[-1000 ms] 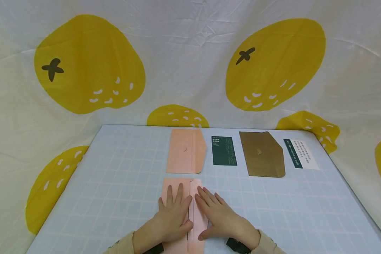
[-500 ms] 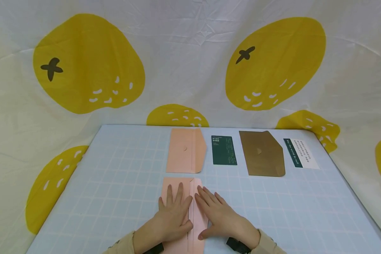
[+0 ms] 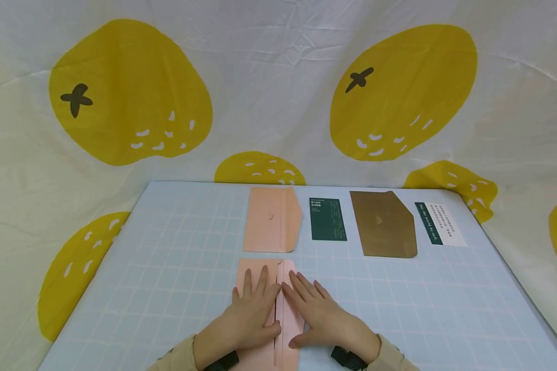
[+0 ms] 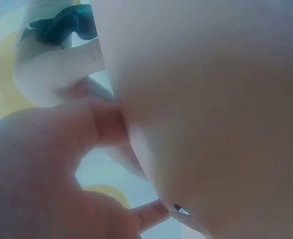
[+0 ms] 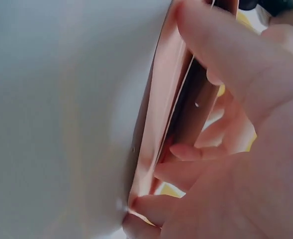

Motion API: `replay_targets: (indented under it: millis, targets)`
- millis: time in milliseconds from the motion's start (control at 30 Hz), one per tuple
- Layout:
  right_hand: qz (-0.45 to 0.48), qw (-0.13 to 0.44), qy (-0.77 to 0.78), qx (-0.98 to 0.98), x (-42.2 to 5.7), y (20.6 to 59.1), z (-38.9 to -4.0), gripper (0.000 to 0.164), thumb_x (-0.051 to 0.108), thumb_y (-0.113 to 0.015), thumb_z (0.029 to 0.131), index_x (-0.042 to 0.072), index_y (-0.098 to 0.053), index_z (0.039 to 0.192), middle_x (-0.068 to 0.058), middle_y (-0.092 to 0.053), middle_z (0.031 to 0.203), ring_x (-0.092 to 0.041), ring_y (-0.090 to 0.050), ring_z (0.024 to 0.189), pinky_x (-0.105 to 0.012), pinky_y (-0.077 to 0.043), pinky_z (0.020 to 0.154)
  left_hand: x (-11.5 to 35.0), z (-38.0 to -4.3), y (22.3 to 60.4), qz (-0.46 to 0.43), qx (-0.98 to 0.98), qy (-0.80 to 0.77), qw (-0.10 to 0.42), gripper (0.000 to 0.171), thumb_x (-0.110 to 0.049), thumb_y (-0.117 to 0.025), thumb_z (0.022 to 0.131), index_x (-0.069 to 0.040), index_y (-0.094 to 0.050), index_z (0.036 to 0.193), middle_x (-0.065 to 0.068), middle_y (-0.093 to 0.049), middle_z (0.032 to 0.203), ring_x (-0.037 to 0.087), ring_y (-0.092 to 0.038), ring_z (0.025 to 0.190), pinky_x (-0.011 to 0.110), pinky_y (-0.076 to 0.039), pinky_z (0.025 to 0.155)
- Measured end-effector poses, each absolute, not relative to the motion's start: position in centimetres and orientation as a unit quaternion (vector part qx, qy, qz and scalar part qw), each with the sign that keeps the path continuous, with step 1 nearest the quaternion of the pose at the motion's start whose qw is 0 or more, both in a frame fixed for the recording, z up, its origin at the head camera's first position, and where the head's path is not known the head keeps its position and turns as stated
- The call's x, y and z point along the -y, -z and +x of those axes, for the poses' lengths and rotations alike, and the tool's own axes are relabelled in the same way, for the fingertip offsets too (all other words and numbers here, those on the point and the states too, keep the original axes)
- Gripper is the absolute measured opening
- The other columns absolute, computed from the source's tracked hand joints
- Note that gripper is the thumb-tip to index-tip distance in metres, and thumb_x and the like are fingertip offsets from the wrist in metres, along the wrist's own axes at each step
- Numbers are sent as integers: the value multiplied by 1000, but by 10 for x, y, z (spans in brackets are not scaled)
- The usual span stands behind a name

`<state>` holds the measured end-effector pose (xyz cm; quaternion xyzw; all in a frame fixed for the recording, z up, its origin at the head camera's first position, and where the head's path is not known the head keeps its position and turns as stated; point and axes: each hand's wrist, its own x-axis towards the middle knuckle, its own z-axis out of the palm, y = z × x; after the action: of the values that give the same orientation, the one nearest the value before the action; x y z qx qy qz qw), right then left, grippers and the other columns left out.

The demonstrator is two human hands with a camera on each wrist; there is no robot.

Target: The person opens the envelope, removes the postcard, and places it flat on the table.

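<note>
A pink envelope [image 3: 260,358] lies at the near edge of the table, its flap folded out to the right. My left hand [image 3: 252,320] rests on its body, fingers straight and spread, thumb near the slit of the opening. On the flap [image 3: 290,324] my right hand [image 3: 324,320] lies with long, straight fingers, the index tip close to the left index tip. The right wrist view shows a dark gap between the flap [image 5: 160,94] and the envelope's body. Blurred envelope paper [image 4: 226,124] fills much of the left wrist view.
Along the far side lie a second pink envelope [image 3: 263,232], a dark green printed card [image 3: 327,224], a brown envelope [image 3: 387,237] and a white card with a green strip [image 3: 449,226]. Behind the grid-patterned table [image 3: 167,273] hangs a curtain [image 3: 269,103] with yellow fruit prints.
The right index finger has shifted slightly left, toward the slit and the left fingertips. Both hands otherwise stay on the envelope, and the other items have not moved.
</note>
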<state>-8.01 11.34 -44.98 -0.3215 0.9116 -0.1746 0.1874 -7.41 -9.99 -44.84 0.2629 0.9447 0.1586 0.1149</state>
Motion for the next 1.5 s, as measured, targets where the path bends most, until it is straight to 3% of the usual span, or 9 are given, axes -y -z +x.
replay_targets:
  millis: [233,400,867,1100,1500]
  targets:
    - [-317,168,202,-911,-110,455,-76,95,62,-62,88,7,-25,157,-19,-8,164,-36,-5,151,-65,-13,113,101,-75,446,261,-940,-177,131,68,-40,-64,87,-8,-40,143,31,-17,158,66,-16,136,82,-32,86]
    - [-309,162,198,-916,-104,458,-72,97,71,-53,88,11,-23,158,-21,-5,164,-38,-3,150,-67,-9,112,101,-77,446,260,-937,-186,139,64,-40,-63,88,-10,-39,139,31,-16,158,66,-14,136,82,-31,87]
    - [-294,163,174,-926,-94,455,-69,101,72,-56,85,12,-24,158,-26,-5,163,-42,-3,149,-72,-9,109,104,-78,445,265,-930,-202,154,66,-39,-63,87,-7,-37,139,31,-15,158,66,-11,136,83,-30,85]
    - [-299,142,130,-934,-92,455,-66,90,72,-57,84,20,-37,155,-27,-8,162,-43,-7,149,-71,-15,108,104,-77,442,267,-930,-203,152,62,-38,-62,88,-7,-40,137,31,-15,159,66,-10,136,83,-29,86]
    - [-303,139,142,-932,-94,459,-70,93,75,-59,80,19,-40,153,-27,-11,161,-44,-9,148,-72,-17,107,104,-78,444,268,-932,-196,144,61,-39,-63,88,-8,-40,135,31,-17,158,67,-13,136,83,-30,86]
